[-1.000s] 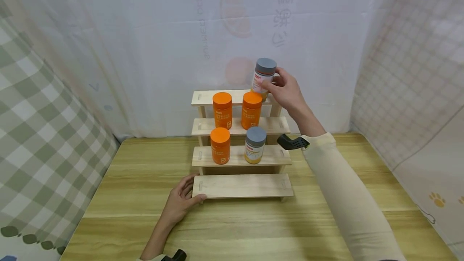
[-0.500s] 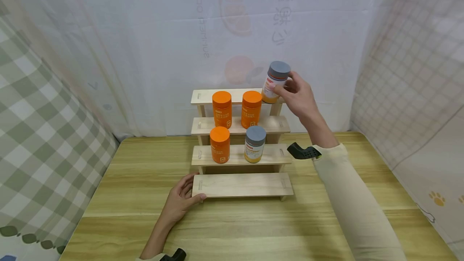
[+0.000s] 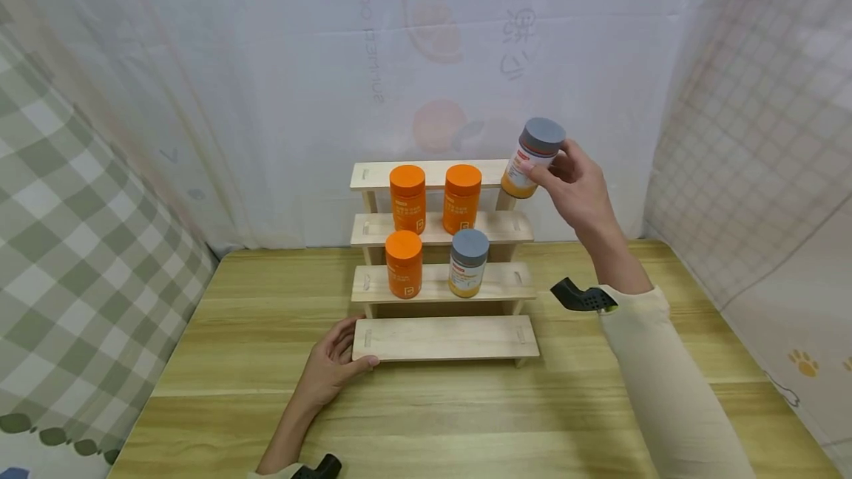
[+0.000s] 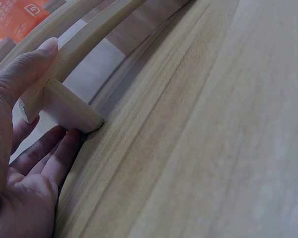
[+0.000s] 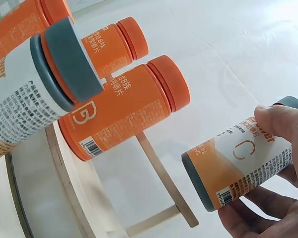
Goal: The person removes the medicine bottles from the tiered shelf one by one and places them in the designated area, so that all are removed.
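Observation:
My right hand [image 3: 582,187] grips a grey-capped vitamin bottle [image 3: 532,161], tilted in the air at the right end of the top step. In the right wrist view, the thumb and fingers hold this white-and-orange labelled bottle [image 5: 238,158] from both sides. My left hand [image 3: 330,367] holds the left end of the wooden step rack [image 3: 446,338] at its lowest step. In the left wrist view, the thumb [image 4: 32,64] lies over the step's edge, with the fingers [image 4: 54,151] beside the short leg [image 4: 72,106].
Two orange bottles, a left one [image 3: 408,198] and a right one [image 3: 462,198], stand on the second step from the top. Below them stand another orange bottle [image 3: 404,265] and a grey-capped bottle [image 3: 469,263]. A pale curtain [image 3: 286,94] hangs behind the wooden table [image 3: 266,279].
My right hand has carried the grey-capped bottle off the top step, rightward and slightly down, and it tilts more. My left hand stays on the rack.

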`<state>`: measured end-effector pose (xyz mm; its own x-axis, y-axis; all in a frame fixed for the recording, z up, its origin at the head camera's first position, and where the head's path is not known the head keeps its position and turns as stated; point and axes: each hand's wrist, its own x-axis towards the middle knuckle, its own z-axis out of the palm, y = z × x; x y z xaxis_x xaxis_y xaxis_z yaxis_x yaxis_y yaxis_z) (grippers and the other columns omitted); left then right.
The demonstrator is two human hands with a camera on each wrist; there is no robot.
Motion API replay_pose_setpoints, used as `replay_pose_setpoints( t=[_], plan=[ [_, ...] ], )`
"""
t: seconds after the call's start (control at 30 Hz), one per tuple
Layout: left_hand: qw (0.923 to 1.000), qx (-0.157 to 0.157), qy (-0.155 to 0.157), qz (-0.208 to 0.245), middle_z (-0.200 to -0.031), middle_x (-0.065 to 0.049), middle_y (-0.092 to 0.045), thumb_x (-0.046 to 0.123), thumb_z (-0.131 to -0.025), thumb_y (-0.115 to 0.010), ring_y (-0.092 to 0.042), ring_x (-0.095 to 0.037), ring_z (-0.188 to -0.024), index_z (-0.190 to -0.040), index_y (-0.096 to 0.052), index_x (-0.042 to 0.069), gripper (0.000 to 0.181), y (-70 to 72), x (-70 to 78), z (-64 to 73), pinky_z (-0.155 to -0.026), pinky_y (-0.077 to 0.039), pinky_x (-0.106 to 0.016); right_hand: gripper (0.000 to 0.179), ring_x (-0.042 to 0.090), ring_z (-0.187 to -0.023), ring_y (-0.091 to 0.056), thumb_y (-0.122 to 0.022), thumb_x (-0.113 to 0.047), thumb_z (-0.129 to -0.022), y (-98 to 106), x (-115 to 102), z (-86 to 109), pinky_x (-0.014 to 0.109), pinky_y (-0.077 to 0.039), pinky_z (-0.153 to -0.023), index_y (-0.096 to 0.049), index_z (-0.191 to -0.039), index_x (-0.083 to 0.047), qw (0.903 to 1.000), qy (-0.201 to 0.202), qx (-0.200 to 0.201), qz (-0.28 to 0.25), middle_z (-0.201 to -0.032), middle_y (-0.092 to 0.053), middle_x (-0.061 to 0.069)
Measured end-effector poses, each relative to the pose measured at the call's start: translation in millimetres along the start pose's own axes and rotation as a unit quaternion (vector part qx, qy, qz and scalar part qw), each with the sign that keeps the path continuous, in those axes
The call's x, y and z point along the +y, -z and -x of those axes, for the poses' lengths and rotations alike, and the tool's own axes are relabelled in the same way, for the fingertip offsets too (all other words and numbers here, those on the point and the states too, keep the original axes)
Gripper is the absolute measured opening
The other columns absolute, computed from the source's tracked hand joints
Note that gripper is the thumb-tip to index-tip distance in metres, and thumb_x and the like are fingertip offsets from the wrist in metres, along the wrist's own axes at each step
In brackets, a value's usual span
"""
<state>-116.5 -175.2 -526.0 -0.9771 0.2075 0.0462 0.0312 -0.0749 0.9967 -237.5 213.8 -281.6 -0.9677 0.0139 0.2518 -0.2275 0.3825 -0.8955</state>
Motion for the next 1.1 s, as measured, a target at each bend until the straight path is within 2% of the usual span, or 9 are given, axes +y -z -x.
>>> replay_pose_setpoints(
  t=[0.13,0.27,0.37,0.53,0.77,0.93,1.1],
  plan=[
    [1.0000,-0.007,-0.002,-0.002,-0.151,-0.025,-0.046,-0.003,-0.081,-0.084,-0.059,-0.005,-0.125,-0.153,-0.042,0.005,0.084,0.9,0.7,0.1,-0.098,-0.056,-0.020,0.060,0.022,-0.132,-0.054,-0.069,-0.044,-0.097,7,5,6.4,0.049,-0.041,-0.115,-0.046,-0.152,-0.034,1.0000,-0.002,0.008,-0.001,-0.146,-0.056,0.009],
    [1.0000,0.002,0.003,-0.005,-0.150,-0.025,-0.047,-0.003,-0.080,-0.084,-0.059,-0.005,-0.124,-0.153,-0.043,0.005,0.083,2.5,1.1,1.9,-0.098,-0.056,-0.019,0.061,0.021,-0.133,-0.053,-0.069,-0.043,-0.098,12,13,12.1,0.048,-0.042,-0.114,-0.044,-0.153,-0.033,1.0000,-0.004,0.007,-0.004,-0.147,-0.055,0.009],
    [0.9999,0.009,0.006,-0.006,-0.149,-0.025,-0.047,-0.003,-0.080,-0.084,-0.059,-0.004,-0.124,-0.152,-0.044,0.005,0.083,3.1,0.8,2.6,-0.098,-0.056,-0.019,0.061,0.018,-0.133,-0.053,-0.069,-0.044,-0.098,15,20,17.0,0.045,-0.043,-0.112,-0.043,-0.153,-0.035,0.9998,-0.016,0.010,0.004,-0.148,-0.055,0.008],
    [1.0000,0.000,0.003,-0.007,-0.150,-0.025,-0.046,-0.001,-0.081,-0.084,-0.059,-0.005,-0.125,-0.153,-0.043,0.005,0.083,1.0,1.8,1.1,-0.098,-0.056,-0.020,0.061,0.012,-0.132,-0.053,-0.068,-0.043,-0.098,24,32,27.2,0.042,-0.043,-0.111,-0.043,-0.153,-0.037,0.9993,-0.032,0.022,0.002,-0.149,-0.054,0.006],
    [0.9999,0.003,0.010,-0.005,-0.151,-0.024,-0.046,-0.003,-0.081,-0.084,-0.059,-0.004,-0.123,-0.153,-0.043,0.006,0.084,0.2,3.7,1.9,-0.096,-0.057,-0.020,0.062,0.008,-0.128,-0.053,-0.065,-0.041,-0.101,29,54,36.4,0.048,-0.043,-0.112,-0.040,-0.157,-0.034,0.9993,-0.031,0.017,0.015,-0.147,-0.055,0.005],
    [0.9999,0.001,0.010,-0.007,-0.152,-0.024,-0.046,-0.002,-0.081,-0.084,-0.059,-0.004,-0.124,-0.153,-0.043,0.006,0.083,-0.1,2.9,1.4,-0.096,-0.057,-0.021,0.062,0.004,-0.120,-0.053,-0.065,-0.043,-0.101,30,71,41.8,0.038,-0.045,-0.102,-0.040,-0.157,-0.032,0.9983,-0.040,0.023,0.034,-0.141,-0.057,0.003],
    [0.9999,0.003,0.013,-0.011,-0.152,-0.023,-0.047,0.000,-0.081,-0.084,-0.059,-0.005,-0.124,-0.153,-0.043,0.008,0.083,-0.5,3.2,0.7,-0.096,-0.057,-0.021,0.062,0.002,-0.120,-0.053,-0.063,-0.045,-0.101,33,88,46.1,0.036,-0.045,-0.100,-0.039,-0.158,-0.032,0.9975,-0.049,0.025,0.045,-0.143,-0.056,0.005]
  ],
)
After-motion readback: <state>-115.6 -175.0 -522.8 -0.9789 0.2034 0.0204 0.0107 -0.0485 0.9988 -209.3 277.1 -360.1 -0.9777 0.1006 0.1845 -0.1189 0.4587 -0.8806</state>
